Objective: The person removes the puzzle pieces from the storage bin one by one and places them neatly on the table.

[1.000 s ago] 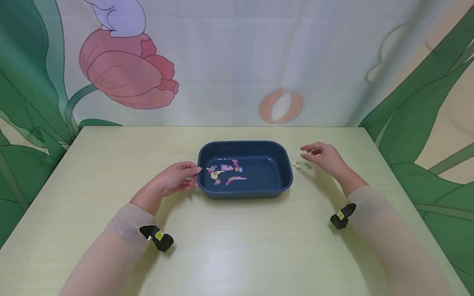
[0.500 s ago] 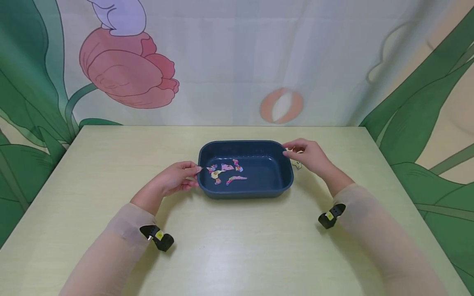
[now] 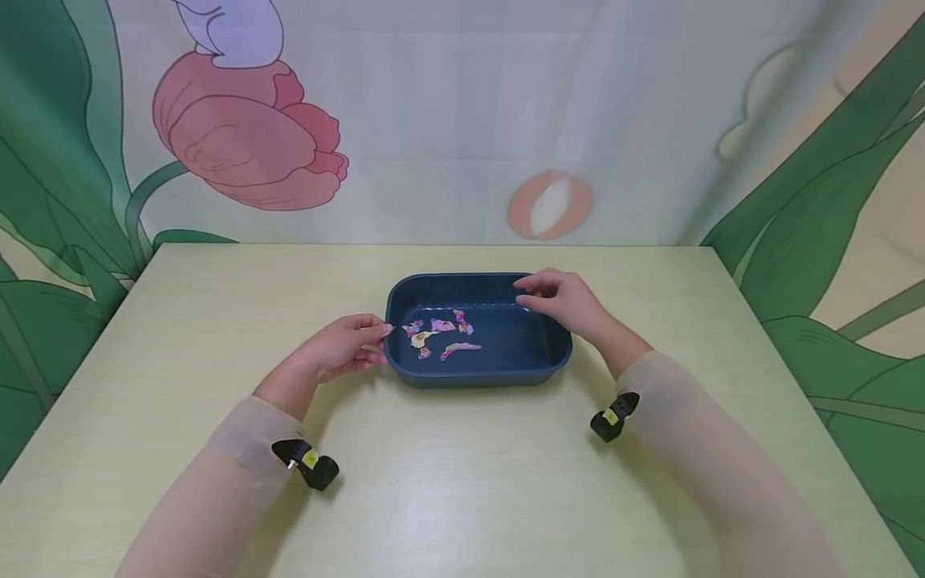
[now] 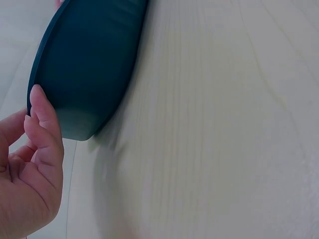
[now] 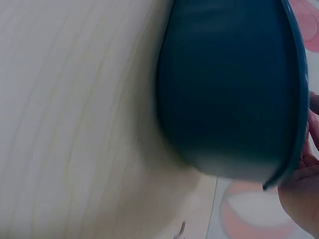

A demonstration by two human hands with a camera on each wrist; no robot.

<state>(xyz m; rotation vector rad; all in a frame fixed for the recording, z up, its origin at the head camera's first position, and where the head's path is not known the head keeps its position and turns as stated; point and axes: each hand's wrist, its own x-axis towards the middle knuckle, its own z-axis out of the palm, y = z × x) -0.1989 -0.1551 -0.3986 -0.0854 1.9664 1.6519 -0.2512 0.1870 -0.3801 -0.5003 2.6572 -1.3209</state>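
A dark blue rectangular tray (image 3: pixel 477 379) with rounded corners stands on the table. My left hand (image 3: pixel 343 349) pinches its left rim between thumb and fingers. Several small, flat, colourful cut-outs, like stickers, lie in its left half, among them a curved pink strip (image 3: pixel 460 349) and a pale yellow piece (image 3: pixel 421 340). Over the tray's right end hovers my right hand (image 3: pixel 567 303), thumb and forefinger apart, with nothing visible between them. In the right wrist view this hand (image 5: pixel 301 199) is mostly hidden behind the tray wall.
Pale wood-grain table (image 3: pixel 462 466) surrounds the tray. A printed curtain (image 3: pixel 433 120) hangs behind the table's back edge. In the right wrist view part of a small piece (image 5: pixel 180 230) shows at the bottom edge; in the head view my right arm covers that spot.
My right hand has moved left, from beside the small pieces right of the tray to above the tray's right end. My left hand and the tray stay where they were.
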